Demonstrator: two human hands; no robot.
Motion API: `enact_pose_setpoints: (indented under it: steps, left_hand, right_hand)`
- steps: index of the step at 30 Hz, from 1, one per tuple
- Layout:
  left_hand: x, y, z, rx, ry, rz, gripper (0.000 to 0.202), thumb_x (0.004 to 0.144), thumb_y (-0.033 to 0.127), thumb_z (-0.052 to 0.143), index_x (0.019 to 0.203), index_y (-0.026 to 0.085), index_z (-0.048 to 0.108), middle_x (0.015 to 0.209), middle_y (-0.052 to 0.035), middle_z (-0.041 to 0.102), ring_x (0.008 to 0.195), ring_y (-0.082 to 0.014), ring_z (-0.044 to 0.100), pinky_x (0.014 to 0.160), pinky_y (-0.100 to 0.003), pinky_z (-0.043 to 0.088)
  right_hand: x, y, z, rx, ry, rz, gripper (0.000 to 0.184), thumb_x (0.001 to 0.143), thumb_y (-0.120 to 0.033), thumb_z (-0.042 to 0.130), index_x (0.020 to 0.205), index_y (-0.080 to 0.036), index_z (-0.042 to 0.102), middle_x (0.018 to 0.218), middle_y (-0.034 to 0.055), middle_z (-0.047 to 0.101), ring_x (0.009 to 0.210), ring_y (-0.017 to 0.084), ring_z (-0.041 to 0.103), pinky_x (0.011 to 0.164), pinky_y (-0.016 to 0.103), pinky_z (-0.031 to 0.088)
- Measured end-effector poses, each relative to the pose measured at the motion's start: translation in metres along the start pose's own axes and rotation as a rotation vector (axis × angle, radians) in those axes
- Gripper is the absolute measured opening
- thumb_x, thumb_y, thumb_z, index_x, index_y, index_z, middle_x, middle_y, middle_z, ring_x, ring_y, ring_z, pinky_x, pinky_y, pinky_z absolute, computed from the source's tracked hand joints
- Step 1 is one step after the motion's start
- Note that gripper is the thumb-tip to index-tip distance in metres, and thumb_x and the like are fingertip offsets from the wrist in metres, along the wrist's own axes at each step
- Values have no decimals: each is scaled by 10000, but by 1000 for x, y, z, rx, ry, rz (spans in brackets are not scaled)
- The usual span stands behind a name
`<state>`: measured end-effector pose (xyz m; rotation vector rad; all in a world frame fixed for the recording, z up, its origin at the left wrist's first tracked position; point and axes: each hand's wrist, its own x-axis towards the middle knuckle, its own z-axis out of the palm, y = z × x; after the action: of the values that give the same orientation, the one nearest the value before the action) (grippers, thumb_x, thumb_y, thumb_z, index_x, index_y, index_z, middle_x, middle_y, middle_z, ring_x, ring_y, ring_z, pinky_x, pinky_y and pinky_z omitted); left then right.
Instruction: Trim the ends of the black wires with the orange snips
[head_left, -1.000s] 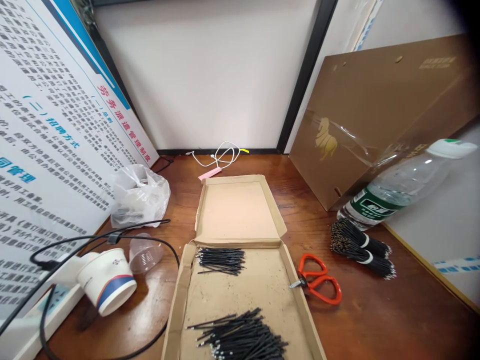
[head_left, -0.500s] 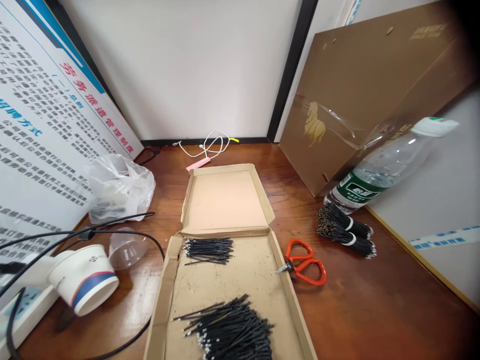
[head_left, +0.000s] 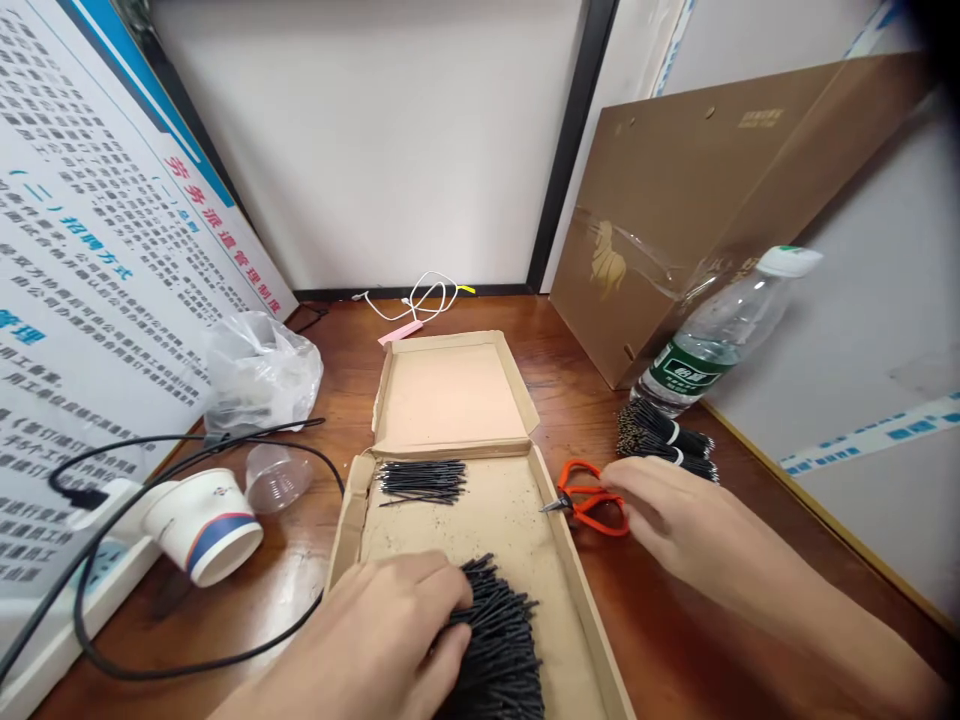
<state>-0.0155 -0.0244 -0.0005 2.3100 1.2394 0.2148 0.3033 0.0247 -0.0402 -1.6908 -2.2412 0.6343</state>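
Observation:
My left hand lies at the bottom of the view, fingers curled onto the left edge of a loose pile of short black wires in the near half of an open flat cardboard box. A smaller, neat row of black wires lies at the far end of that half. My right hand reaches in from the right, its stretched fingertips touching the handles of the orange scissors just right of the box. The box's lid half holds nothing.
Two banded bundles of black wires lie by a leaning water bottle and a brown carton. To the left are a tipped paper cup, a clear plastic cup, a plastic bag, a black cable and a printed board.
Both hands have come into view: the left onto the near wire pile, the right to the scissors. The camera has shifted slightly.

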Motion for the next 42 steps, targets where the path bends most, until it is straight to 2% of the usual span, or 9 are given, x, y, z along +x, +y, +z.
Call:
enact_pose_setpoints:
  steps: [2, 6, 9, 14, 18, 22, 25, 32, 42]
  left_hand:
    - [21, 6, -5, 72, -91, -26, 70, 885, 227, 584, 944, 216, 621, 938, -15, 639, 856, -226, 629, 748, -352, 484]
    - [38, 8, 6, 90, -114, -54, 155, 882, 324, 608, 970, 197, 588, 967, -36, 625, 874, -260, 629, 724, -360, 463]
    - [37, 5, 17, 94, -104, -21, 65, 918, 234, 540, 887, 195, 581, 910, -27, 618, 819, -234, 622, 694, -331, 441]
    - [33, 4, 26, -39, 27, 45, 103, 899, 131, 548, 809, 170, 577, 820, -16, 607, 777, -179, 586, 703, -284, 422]
    - [32, 5, 27, -126, 187, 117, 105, 843, 95, 633, 760, 151, 601, 734, -2, 602, 722, -146, 551, 671, -249, 399]
    - [32, 5, 25, -159, 333, 102, 96, 832, 96, 633, 750, 145, 627, 682, 9, 612, 612, -114, 511, 597, -231, 383]
    - [31, 3, 24, -263, 381, 69, 53, 848, 138, 605, 806, 149, 635, 667, 16, 612, 554, -99, 497, 536, -214, 388]
    - [26, 0, 21, -600, 448, -30, 122, 882, 236, 560, 872, 146, 644, 687, 5, 608, 475, -73, 504, 410, -165, 391]
    - [24, -6, 17, -585, 458, -54, 137, 880, 219, 562, 824, 141, 659, 697, -8, 625, 522, -81, 519, 466, -171, 417]
  right_hand:
    - [16, -3, 0, -92, 20, -189, 314, 835, -82, 440, 1066, -218, 604, 1046, 88, 619, 988, 241, 552, 859, 399, 455]
    - [32, -8, -4, -93, -37, -263, 188, 807, -84, 505, 899, -195, 625, 880, 71, 645, 852, 211, 570, 749, 330, 454]
    - [41, -10, -10, 64, -33, -309, 114, 733, -93, 596, 771, -189, 644, 755, 34, 654, 726, 182, 581, 700, 304, 444]
    - [47, -30, -8, 294, 136, -248, 131, 853, -222, 519, 937, -161, 599, 882, 45, 677, 738, 143, 624, 641, 258, 489]
    - [49, -64, 2, 847, 223, -176, 164, 710, -239, 706, 799, -145, 607, 699, 11, 653, 567, 125, 606, 514, 245, 478]
    - [36, -88, 13, 1012, 299, -146, 273, 612, -282, 811, 723, -133, 611, 588, -17, 601, 437, 89, 537, 401, 212, 412]
    - [18, -92, 19, 1142, 295, -136, 267, 709, -362, 747, 708, -154, 581, 540, -42, 544, 385, 66, 469, 352, 194, 333]
    - [-1, -92, 31, 820, 290, -175, 208, 631, -258, 789, 711, -136, 641, 633, 9, 618, 526, 96, 519, 462, 211, 403]
    - [-10, -94, 43, 275, 297, -339, 128, 788, -223, 608, 714, -147, 680, 489, -46, 451, 451, 72, 320, 432, 225, 271]
